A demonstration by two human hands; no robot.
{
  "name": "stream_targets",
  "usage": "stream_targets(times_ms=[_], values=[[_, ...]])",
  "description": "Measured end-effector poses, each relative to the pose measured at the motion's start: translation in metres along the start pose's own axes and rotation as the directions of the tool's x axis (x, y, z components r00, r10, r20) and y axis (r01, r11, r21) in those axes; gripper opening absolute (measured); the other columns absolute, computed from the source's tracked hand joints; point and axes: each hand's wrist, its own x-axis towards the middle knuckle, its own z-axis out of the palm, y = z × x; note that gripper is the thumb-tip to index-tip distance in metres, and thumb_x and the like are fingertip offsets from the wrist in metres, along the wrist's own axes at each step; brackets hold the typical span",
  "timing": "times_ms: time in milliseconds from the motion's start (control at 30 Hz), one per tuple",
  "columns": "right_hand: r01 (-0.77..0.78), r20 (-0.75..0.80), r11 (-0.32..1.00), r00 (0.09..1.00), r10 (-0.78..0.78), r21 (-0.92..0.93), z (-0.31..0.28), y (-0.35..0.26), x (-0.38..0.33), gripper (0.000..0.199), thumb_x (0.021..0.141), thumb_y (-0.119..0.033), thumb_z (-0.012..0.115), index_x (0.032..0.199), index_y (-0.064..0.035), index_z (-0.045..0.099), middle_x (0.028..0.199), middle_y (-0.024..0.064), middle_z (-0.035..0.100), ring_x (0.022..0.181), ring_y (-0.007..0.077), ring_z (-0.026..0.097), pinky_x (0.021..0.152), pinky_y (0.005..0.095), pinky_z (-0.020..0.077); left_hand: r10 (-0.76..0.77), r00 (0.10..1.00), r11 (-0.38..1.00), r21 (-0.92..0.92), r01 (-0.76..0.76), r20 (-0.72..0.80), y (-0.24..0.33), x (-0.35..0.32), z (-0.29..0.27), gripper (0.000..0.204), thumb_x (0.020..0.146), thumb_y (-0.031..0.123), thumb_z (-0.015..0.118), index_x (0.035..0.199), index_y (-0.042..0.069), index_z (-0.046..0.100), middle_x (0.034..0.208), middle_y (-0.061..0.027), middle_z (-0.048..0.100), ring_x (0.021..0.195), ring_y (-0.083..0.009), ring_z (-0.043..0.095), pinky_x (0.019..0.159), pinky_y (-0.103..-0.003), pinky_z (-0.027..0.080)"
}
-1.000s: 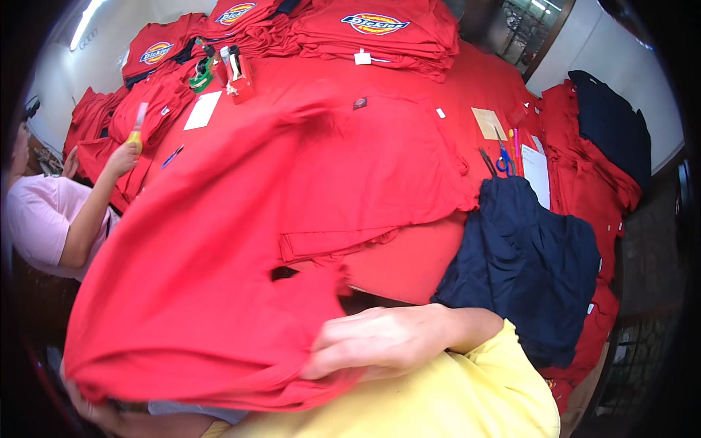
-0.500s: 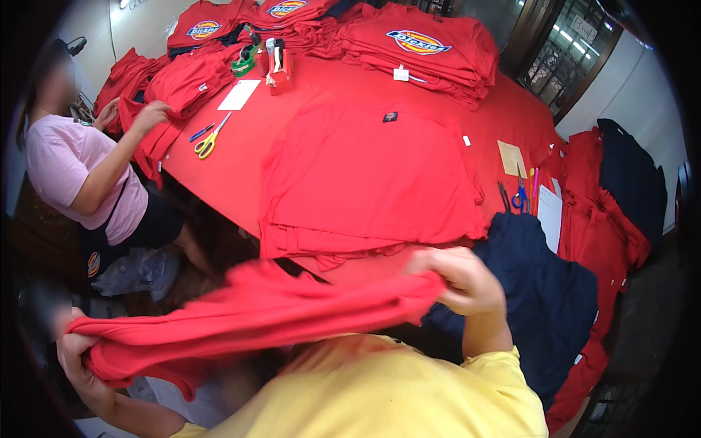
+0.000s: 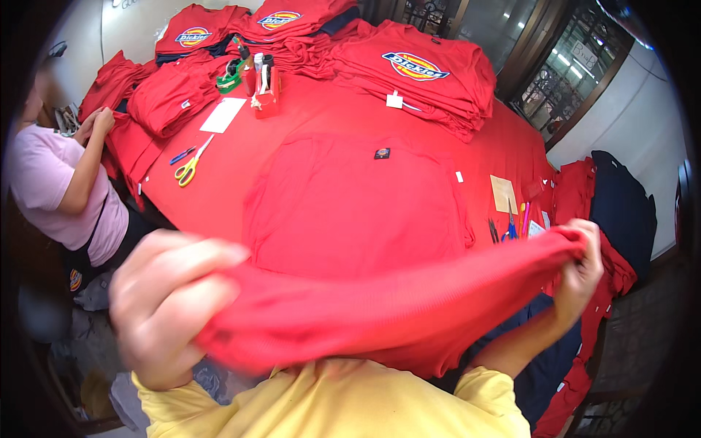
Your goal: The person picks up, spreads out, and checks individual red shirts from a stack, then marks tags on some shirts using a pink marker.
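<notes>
A red T-shirt (image 3: 387,310) is stretched in a band between my two hands, in front of my yellow top. My left hand (image 3: 171,303), blurred and raised close, has its fingers closed on the shirt's left end. At the other end, my right hand (image 3: 580,270) grips a bunched edge in a fist. Beyond the held shirt, a flat red T-shirt (image 3: 358,208) with a small dark neck label lies on the red-covered table; its near edge is hidden behind the cloth I hold.
Stacked red shirts (image 3: 438,84) with an oval chest print lie at the back. Yellow-handled scissors (image 3: 187,172), white paper (image 3: 223,115) and a red holder (image 3: 266,101) are left of centre. Blue-handled scissors (image 3: 511,228) and navy garments (image 3: 621,204) lie right. A co-worker (image 3: 66,175) stands left.
Both hands have risen, carrying the red shirt up and rightward. My left hand came up from the lower left; my right moved farther right. The co-worker's hands have come together.
</notes>
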Motion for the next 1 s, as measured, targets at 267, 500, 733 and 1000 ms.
stream_targets(times_ms=[267, 500, 733, 1000], values=[[-0.244, 0.251, 0.924, 0.913, 0.321, -0.293, 0.253, 0.179, -0.054, 0.038, 0.082, -0.005, 0.048, 0.117, 0.0071, 0.051, 0.114, 0.0249, 0.056, 0.109, 0.0403, 0.052, 0.096, 0.0448, 0.0406, -0.202, 0.857, 0.972, -0.013, 0.237, 0.474, -0.177, -0.068, 0.207, 0.047, 0.067, -0.008, 0.056, 0.112, 0.005, 0.057, 0.092, -0.0132, 0.062, 0.09, -0.033, 0.062, 0.077, -0.04, 0.05], [-0.422, 0.199, 0.865, 0.855, 0.479, -0.271, 0.26, 0.186, -0.061, 0.043, 0.084, -0.016, 0.047, 0.12, 0.0074, 0.05, 0.117, 0.0271, 0.055, 0.112, 0.0416, 0.049, 0.098, 0.0454, 0.0389, -0.053, 0.614, 0.913, -0.21, 0.349, 0.788, -0.214, 0.02, 0.277, 0.062, 0.078, 0.022, 0.07, 0.135, 0.007, 0.049, 0.13, -0.0183, 0.052, 0.125, -0.0314, 0.047, 0.109, -0.043, 0.034], [-0.595, 0.228, 0.8, 0.791, 0.567, 0.074, 0.25, 0.192, -0.058, 0.039, 0.087, -0.018, 0.053, 0.12, 0.0031, 0.056, 0.121, 0.0226, 0.057, 0.117, 0.0343, 0.051, 0.1, 0.0413, 0.0392, -0.146, 0.876, 0.912, -0.281, 0.299, 0.46, -0.226, 0.012, 0.419, 0.011, 0.082, 0.011, 0.066, 0.09, 0.004, 0.065, 0.092, -0.0112, 0.062, 0.093, -0.0314, 0.058, 0.082, -0.042, 0.047], [-0.58, -0.224, 0.354, 0.699, 0.679, -0.734, 0.18, 0.264, -0.072, 0.027, 0.09, -0.02, 0.06, 0.112, -0.0045, 0.063, 0.116, 0.0158, 0.059, 0.108, 0.0352, 0.054, 0.088, 0.0427, 0.0461, -0.32, 0.847, 0.856, -0.252, 0.451, 0.425, -0.228, 0.013, 0.426, 0.011, 0.091, 0.012, 0.056, 0.087, 0.002, 0.058, 0.089, -0.0123, 0.065, 0.082, -0.0278, 0.062, 0.075, -0.039, 0.05]])
